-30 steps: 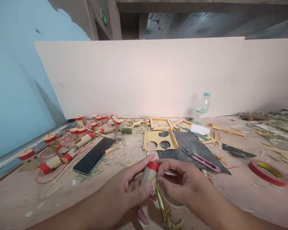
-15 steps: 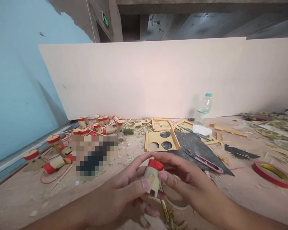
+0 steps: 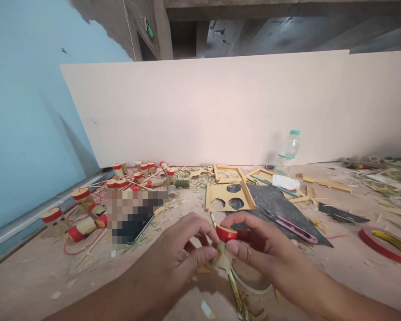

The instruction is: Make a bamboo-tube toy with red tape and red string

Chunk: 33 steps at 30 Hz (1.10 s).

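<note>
A small pale bamboo cylinder with a red band round its upper end is between my two hands, above the near part of the table. My right hand grips it with the thumb on the near side and the fingers curled behind. My left hand is closed on its left side, thumb and fingertips against the body just below the band. Part of the cylinder is hidden by the fingers. Below it lie a thin yellowish-green strip and a pale ring, partly covered by my right hand.
Several red-banded cylinders with red strings and sticks crowd the left, beside a partly pixelated phone. Ahead lie a holed tan board, a black sheet and a pink-handled tool. Red tape and a bottle are to the right.
The cylinder has turned and tilted, so its top face shows more. My left fingers have drawn in from around it to its side. The view has shifted slightly left.
</note>
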{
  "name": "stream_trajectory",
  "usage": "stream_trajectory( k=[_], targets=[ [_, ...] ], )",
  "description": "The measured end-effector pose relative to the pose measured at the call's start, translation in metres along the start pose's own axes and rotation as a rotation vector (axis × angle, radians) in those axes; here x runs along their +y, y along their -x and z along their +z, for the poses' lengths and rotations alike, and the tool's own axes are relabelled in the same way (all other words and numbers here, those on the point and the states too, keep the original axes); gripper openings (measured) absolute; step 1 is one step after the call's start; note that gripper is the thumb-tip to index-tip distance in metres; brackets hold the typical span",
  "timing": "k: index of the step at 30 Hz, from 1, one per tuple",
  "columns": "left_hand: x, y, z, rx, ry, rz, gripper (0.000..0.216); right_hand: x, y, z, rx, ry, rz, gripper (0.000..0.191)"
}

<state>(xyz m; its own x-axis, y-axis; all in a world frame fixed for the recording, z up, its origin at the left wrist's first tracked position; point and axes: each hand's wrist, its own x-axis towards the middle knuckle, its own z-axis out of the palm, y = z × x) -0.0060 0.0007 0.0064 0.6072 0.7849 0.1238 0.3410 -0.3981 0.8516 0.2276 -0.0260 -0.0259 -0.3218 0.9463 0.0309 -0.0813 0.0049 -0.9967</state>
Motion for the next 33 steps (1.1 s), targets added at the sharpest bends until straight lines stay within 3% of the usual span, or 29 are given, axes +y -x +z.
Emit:
stream_trajectory(
  k=[11, 33],
  targets=[
    [0.0022, -0.0023, 0.0061, 0.011, -0.036, -0.038, 0.017, 0.0003, 0.0025, 0.003, 0.061, 0.134, -0.079, 0.033],
    [0.0, -0.0023, 0.0032, -0.03, 0.07, -0.094, 0.012, -0.0032, 0.001, 0.0012, 0.018, 0.04, -0.038, 0.036]
  ],
)
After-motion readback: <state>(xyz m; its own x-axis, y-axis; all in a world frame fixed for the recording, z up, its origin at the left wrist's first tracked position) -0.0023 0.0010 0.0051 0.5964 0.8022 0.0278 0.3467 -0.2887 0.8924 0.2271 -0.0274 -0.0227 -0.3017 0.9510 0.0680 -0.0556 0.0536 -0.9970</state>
